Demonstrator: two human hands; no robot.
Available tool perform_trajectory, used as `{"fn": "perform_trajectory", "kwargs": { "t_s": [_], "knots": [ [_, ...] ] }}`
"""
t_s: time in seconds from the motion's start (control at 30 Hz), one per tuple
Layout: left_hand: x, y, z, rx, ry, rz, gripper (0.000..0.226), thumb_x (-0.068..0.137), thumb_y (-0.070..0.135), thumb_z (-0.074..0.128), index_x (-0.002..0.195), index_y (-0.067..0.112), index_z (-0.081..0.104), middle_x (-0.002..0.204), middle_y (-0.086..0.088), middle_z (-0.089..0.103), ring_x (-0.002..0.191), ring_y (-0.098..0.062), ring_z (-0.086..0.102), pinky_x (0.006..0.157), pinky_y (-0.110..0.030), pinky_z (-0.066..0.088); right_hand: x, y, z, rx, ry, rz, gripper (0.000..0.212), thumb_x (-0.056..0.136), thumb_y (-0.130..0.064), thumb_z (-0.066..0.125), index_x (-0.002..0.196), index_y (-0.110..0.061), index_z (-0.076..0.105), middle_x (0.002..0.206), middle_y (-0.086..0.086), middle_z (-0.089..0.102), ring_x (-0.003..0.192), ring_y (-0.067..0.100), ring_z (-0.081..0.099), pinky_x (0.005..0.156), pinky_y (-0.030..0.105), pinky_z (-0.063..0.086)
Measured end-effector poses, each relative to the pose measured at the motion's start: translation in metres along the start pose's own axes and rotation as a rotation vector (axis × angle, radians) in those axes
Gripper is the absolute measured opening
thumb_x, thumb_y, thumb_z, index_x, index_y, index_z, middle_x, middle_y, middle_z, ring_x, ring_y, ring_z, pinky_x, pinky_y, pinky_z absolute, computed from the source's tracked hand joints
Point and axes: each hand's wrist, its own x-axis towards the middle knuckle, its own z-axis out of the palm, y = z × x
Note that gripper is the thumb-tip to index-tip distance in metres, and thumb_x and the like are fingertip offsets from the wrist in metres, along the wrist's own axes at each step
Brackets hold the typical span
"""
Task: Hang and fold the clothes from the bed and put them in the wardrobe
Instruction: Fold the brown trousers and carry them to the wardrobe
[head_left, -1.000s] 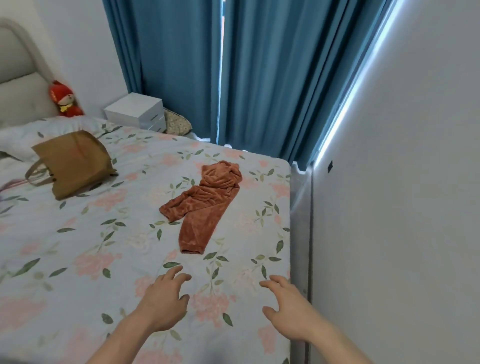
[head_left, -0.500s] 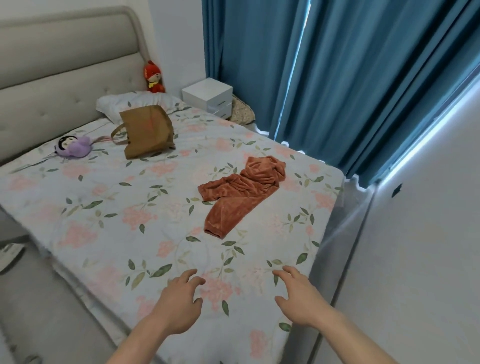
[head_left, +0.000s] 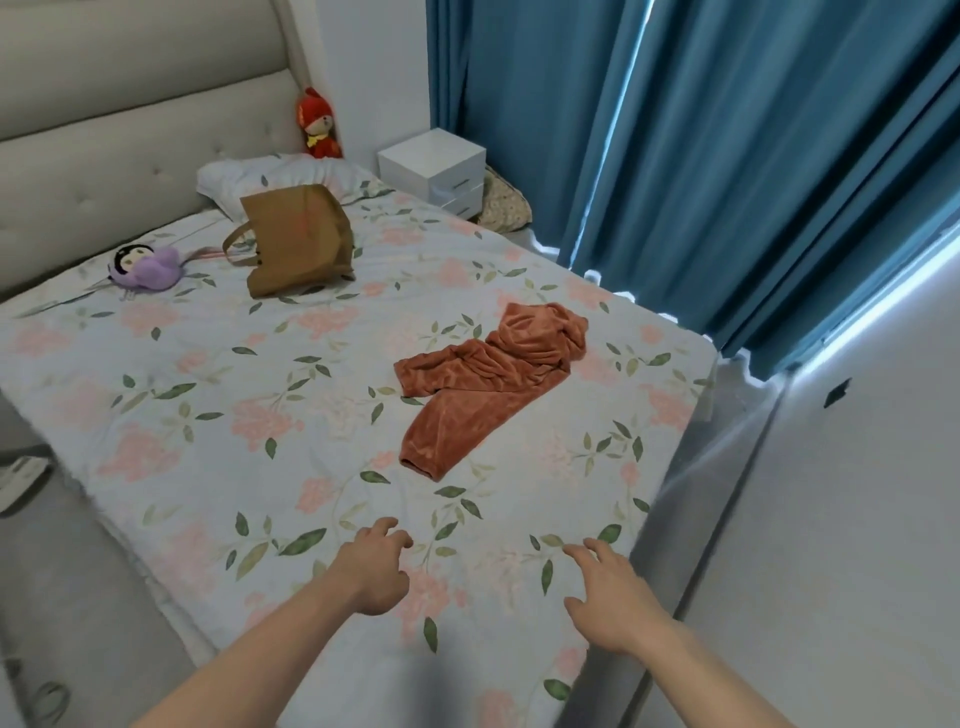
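A rust-orange fleece garment (head_left: 483, 387) lies crumpled on the floral bed sheet (head_left: 218, 415), towards the bed's right side. My left hand (head_left: 375, 569) hovers over the sheet near the foot of the bed, fingers loosely spread, holding nothing. My right hand (head_left: 610, 597) is beside it to the right, also spread and empty. Both hands are well short of the garment, which lies further up the bed. No wardrobe is in view.
A brown tote bag (head_left: 296, 239) and a purple plush toy (head_left: 143, 266) lie near the pillow (head_left: 249, 174). A red doll (head_left: 317, 124) sits by the grey headboard. A white bedside cabinet (head_left: 434, 169) stands before blue curtains (head_left: 675, 130). A white wall (head_left: 857, 519) runs close on the right.
The view has swung left and pulled back, bringing the headboard, plush toy and floor into sight. Both hands stay spread and empty over the sheet.
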Motion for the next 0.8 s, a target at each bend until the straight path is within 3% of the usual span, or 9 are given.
{"fn": "perform_trajectory", "kwargs": {
  "t_s": [0.37,0.57,0.7,0.8],
  "knots": [
    [0.265,0.062,-0.016,-0.143,-0.062,-0.278,0.064,0.093,0.029,0.051,0.155,0.023,0.034,0.166,-0.008,0.009,0.148,-0.034,0.023,0.117,-0.045,0.033,0.245,0.076,-0.081,-0.03,-0.055,-0.136,0.067,0.102,-0.034,0.047,0.161,-0.031,0.015,0.169,-0.003,0.004,0.154,0.024,0.013,0.122,0.043,0.027],
    [0.389,0.056,0.017,-0.108,-0.08,-0.356,0.062,0.094,0.036,0.055,0.153,0.028,0.039,0.168,-0.008,-0.009,0.151,-0.038,0.013,0.121,-0.047,0.027,0.337,0.123,-0.064,0.012,-0.063,-0.184,0.065,0.103,-0.037,0.047,0.159,-0.035,0.015,0.168,-0.006,0.007,0.152,0.021,0.017,0.12,0.041,0.031],
    [0.441,0.031,0.055,0.027,-0.205,-0.417,0.061,0.087,0.039,0.045,0.148,0.032,0.045,0.167,-0.01,-0.014,0.154,-0.04,-0.009,0.123,-0.053,0.02,0.368,0.161,-0.041,0.031,-0.076,-0.167,0.062,0.103,-0.039,0.047,0.157,-0.037,0.017,0.166,-0.008,0.008,0.15,0.02,0.021,0.118,0.037,0.034],
    [0.459,0.009,0.077,-0.016,-0.188,-0.496,0.077,0.081,0.035,0.042,0.156,0.025,0.03,0.168,-0.009,-0.012,0.154,-0.037,-0.008,0.124,-0.052,0.017,0.378,0.187,-0.026,0.056,-0.076,-0.134,0.062,0.102,-0.04,0.047,0.157,-0.038,0.017,0.166,-0.008,0.008,0.15,0.019,0.023,0.119,0.036,0.033]
  ]
}}
